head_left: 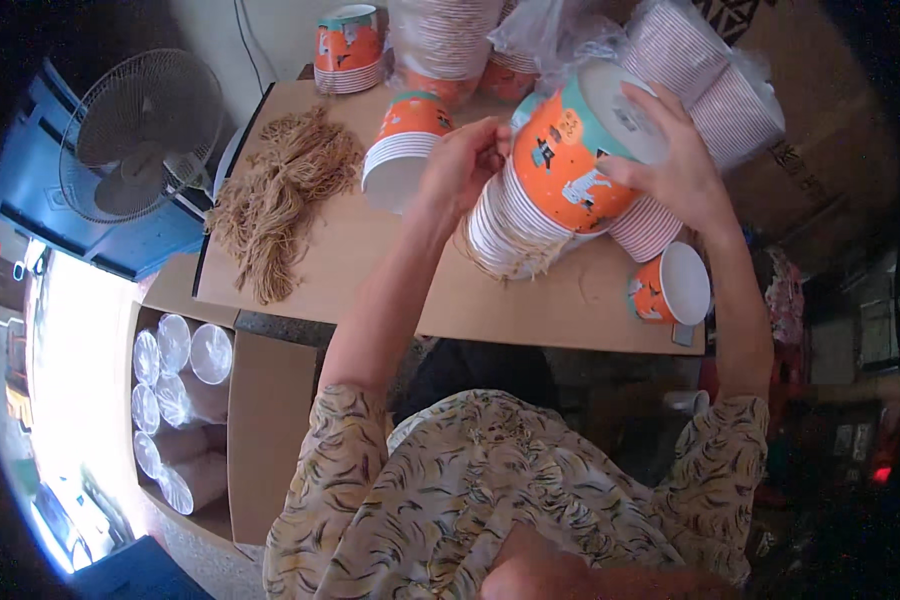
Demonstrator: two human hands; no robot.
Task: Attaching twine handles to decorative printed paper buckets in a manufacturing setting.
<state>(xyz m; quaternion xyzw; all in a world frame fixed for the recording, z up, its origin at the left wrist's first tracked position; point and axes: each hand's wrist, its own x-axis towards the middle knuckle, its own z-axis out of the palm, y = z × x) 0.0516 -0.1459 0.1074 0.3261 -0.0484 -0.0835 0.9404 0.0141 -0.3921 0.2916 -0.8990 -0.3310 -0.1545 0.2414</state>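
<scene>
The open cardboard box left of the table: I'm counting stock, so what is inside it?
The cardboard box holds clear-wrapped sleeves of cups lying on their sides, round ends facing up. Several ends show; any layers beneath them are covered, and glare hides the box's left side.

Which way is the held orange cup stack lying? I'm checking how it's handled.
Tipped sideways: the orange cup stack shows its white base toward the right hand.

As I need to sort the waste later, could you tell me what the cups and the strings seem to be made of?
The stack of cups in both hands looks like printed paper, matte orange outside with thin white rolled rims. The strings look like tan elastic or fibre cord, dull and limp; which one is unclear.
</scene>
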